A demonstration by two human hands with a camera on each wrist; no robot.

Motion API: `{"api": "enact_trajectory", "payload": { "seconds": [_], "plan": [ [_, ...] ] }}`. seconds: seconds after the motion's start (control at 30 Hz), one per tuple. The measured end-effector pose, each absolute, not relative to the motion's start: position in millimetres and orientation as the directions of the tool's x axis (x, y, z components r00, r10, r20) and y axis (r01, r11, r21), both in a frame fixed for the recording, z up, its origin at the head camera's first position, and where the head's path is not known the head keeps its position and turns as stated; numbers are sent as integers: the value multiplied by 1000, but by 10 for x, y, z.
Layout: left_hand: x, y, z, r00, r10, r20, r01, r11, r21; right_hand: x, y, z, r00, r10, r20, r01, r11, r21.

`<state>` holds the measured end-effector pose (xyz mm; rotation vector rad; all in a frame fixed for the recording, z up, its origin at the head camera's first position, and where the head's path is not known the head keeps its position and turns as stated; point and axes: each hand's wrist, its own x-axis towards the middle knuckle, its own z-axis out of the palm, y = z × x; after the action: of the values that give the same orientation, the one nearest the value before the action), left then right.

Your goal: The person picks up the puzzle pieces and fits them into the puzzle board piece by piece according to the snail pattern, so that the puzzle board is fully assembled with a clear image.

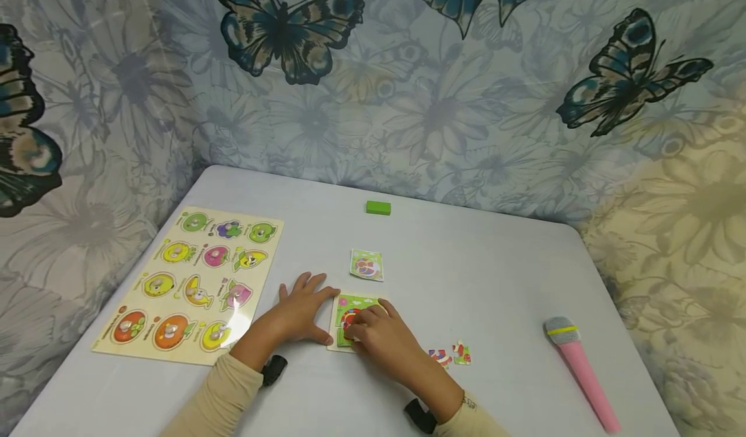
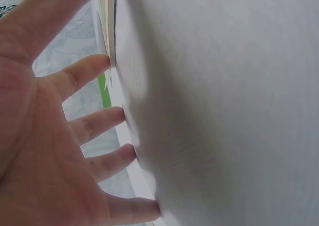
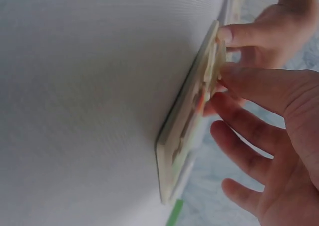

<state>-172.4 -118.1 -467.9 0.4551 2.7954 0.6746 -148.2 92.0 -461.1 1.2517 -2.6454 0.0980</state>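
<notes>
A small wooden picture puzzle board (image 1: 344,302) with a green and red picture lies on the white table, partly covered by my right hand (image 1: 387,346). That hand pinches a thin puzzle piece (image 3: 218,61) between thumb and forefinger, tilted close over the board, as the right wrist view shows. My left hand (image 1: 300,314) is spread at the board's left side, its thumb and forefinger at the board's edge. In the left wrist view its other fingertips (image 2: 127,154) rest on the table. To the right of my right hand lie loose puzzle pieces (image 1: 462,353).
On the left lies a large wooden fruit puzzle board (image 1: 180,267). Beyond the small board is a little picture card (image 1: 367,265), and a green block (image 1: 378,208) sits near the back edge. A pink toy microphone (image 1: 588,379) lies at the right. Patterned cloth walls surround the table.
</notes>
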Motion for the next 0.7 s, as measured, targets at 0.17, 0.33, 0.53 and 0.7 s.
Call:
{"api": "enact_trajectory", "payload": {
  "seconds": [0.17, 0.33, 0.53, 0.7],
  "plan": [
    [-1725, -1177, -4691, -927, 346, -146, 243, 848, 471, -1496, 893, -4657, -620, -753, 219, -767, 641, 36],
    [-1716, -1169, -4684, -927, 346, -148, 241, 848, 471, -1496, 865, -4668, -623, -752, 215, -761, 647, 55],
    [-1705, -1162, -4653, -926, 348, -144, 245, 848, 471, -1489, 843, -4668, -638, -743, 203, -748, 660, 64],
    [-1706, -1163, -4647, -927, 346, -142, 245, 848, 470, -1490, 820, -4667, -653, -733, 190, -737, 673, 65]
  ]
}}
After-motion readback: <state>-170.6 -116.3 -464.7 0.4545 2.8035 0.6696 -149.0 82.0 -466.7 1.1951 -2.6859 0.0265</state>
